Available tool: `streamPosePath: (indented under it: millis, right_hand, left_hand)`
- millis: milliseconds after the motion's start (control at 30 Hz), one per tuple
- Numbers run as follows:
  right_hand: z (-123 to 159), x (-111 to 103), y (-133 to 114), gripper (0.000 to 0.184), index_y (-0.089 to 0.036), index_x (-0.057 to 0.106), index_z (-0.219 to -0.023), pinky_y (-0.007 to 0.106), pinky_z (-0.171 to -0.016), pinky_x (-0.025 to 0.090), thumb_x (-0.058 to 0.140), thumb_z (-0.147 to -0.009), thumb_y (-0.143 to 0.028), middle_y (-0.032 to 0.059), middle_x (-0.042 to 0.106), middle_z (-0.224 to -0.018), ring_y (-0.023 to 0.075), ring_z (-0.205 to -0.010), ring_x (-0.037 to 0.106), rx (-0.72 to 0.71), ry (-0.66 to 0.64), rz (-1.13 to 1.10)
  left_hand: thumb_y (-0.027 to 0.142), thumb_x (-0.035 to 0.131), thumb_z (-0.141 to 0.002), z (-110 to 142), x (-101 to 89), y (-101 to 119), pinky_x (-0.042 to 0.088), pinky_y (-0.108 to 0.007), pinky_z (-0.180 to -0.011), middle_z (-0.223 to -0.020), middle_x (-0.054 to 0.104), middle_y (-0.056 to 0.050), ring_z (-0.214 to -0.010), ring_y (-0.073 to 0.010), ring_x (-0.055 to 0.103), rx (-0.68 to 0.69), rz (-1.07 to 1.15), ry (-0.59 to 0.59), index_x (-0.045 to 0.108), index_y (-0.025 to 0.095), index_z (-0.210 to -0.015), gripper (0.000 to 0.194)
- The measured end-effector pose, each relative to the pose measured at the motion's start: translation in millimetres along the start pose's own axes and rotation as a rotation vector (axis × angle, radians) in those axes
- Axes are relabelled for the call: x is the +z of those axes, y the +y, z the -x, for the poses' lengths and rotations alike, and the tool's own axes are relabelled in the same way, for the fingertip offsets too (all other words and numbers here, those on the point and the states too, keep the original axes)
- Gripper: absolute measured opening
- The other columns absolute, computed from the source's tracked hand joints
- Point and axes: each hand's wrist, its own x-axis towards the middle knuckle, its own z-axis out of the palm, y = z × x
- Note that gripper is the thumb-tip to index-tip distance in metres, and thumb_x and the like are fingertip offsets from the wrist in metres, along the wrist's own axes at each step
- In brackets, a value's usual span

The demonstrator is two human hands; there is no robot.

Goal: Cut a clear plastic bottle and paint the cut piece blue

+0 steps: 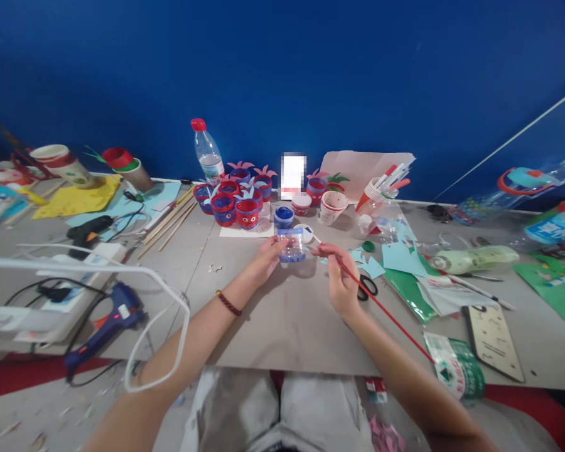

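Observation:
In my left hand (262,260) is a short clear plastic bottle piece (292,246), lying sideways with blue paint bands along both ends. My right hand (341,279) is closed around a long red-handled paintbrush (387,312); its tip points toward the bottle piece, and I cannot tell whether they touch. An open jar of blue paint (283,217) stands just beyond, with a white lid (304,233) beside it. Behind are a pink-white tub (301,204) and a paint-stained paper cup (333,207).
Several painted cups with paper leaves (247,213) stand behind on the left, near a water bottle (208,154). A blue glue gun (110,323), power strip (75,301) and white cable (186,326) lie left. Black scissors (368,287), paper scraps (402,258) and a green bottle (475,258) are right.

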Motion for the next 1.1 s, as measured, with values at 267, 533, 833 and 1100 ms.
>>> streamPosePath:
  millis: [267, 533, 833, 1100]
  right_hand:
    - [-2, -2, 3, 0.020, -0.022, 0.063, -0.098, 0.037, -0.076, 0.061, 0.055, -0.097, -0.040, 0.0057, 0.074, -0.092, 0.0182, -0.077, 0.073, 0.132, 0.131, -0.110]
    - [1, -6, 4, 0.022, -0.022, 0.059, -0.085, 0.035, -0.068, 0.059, 0.060, -0.094, -0.041, 0.0010, 0.073, -0.071, 0.0173, -0.064, 0.070, 0.208, -0.032, -0.201]
    - [7, -4, 4, 0.014, -0.022, 0.061, -0.089, 0.032, -0.067, 0.059, 0.054, -0.097, -0.032, 0.0024, 0.072, -0.078, 0.0177, -0.071, 0.072, 0.080, -0.188, -0.047]
    - [5, -4, -2, 0.013, -0.023, 0.060, -0.086, 0.031, -0.065, 0.054, 0.052, -0.095, -0.019, 0.0018, 0.069, -0.074, 0.0175, -0.070, 0.068, -0.175, -0.107, 0.149]
  left_hand:
    - [0.047, 0.090, -0.059, -3, -2.5, 2, 0.050, -0.034, -0.087, -0.088, 0.073, -0.007, -0.084, -0.0188, 0.068, -0.019, 0.059, 0.015, 0.070, 0.016, -0.089, 0.047]
    - [0.045, 0.088, -0.063, -2, -0.4, 1, 0.047, -0.033, -0.087, -0.089, 0.071, -0.006, -0.083, -0.0173, 0.066, 0.006, 0.044, 0.042, 0.067, 0.014, -0.090, 0.047]
    - [0.043, 0.092, -0.056, -1, 1.1, -2, 0.047, -0.032, -0.082, -0.082, 0.068, -0.002, -0.077, -0.0143, 0.064, 0.000, 0.039, 0.121, 0.060, 0.015, -0.088, 0.053]
    - [0.040, 0.092, -0.058, -1, 0.2, -1, 0.048, -0.032, -0.081, -0.082, 0.069, -0.003, -0.075, -0.0141, 0.064, -0.013, 0.031, 0.119, 0.059, 0.014, -0.089, 0.052]
